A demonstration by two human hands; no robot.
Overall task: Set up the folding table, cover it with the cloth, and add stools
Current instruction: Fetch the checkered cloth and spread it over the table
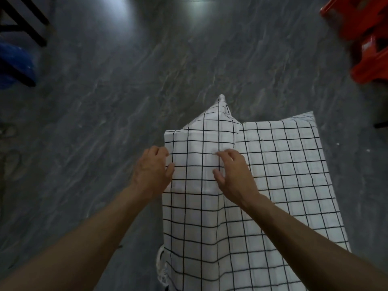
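- One checked cloth (283, 175), white with a black grid, spread at near centre-right over a flat support, presumably the folding table, hidden beneath; folded-over layer along its left part, loose corner peaking at the far end.
- Judged light, soft, limp, not fragile; liable to slide and crease. Take hold at edges or corners, never mid-panel.
- Left hand (152, 171): fingers curled at the cloth's left edge, thumb on top.
- Right hand (235, 175): fingers bent, tips on the folded layer; pinch or mere press not determinable.
- Red stools (361, 38), blurred, far right, well apart; grey floor (126, 91) all round.
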